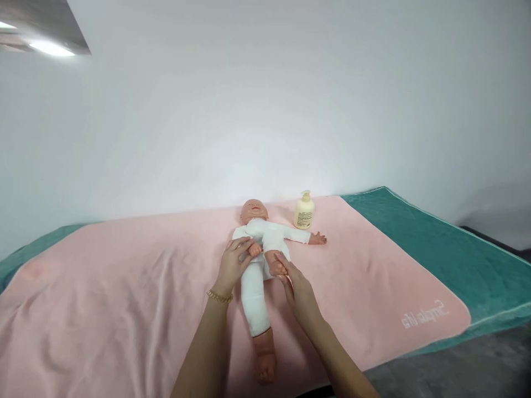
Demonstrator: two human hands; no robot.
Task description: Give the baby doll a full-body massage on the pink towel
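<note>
A baby doll (254, 298) in white clothing lies on its back, its head away from me. My left hand (233, 262), with a gold bracelet at the wrist, is closed on the doll's hand (255, 250), which is drawn in over the belly. On the other side, my right hand (299, 290) holds the doll's foot (277, 268) between thumb and fingers. That leg is bent up towards the body, so foot and hand are close but apart. The doll's other leg lies straight towards me, and its other arm stretches out to the right.
A pale yellow pump bottle (304, 213) stands upright beyond the doll's outstretched arm. Under everything lies a pink blanket (357, 287), wrinkled on the left, over a green cover (440, 249). A white wall (265, 110) rises behind.
</note>
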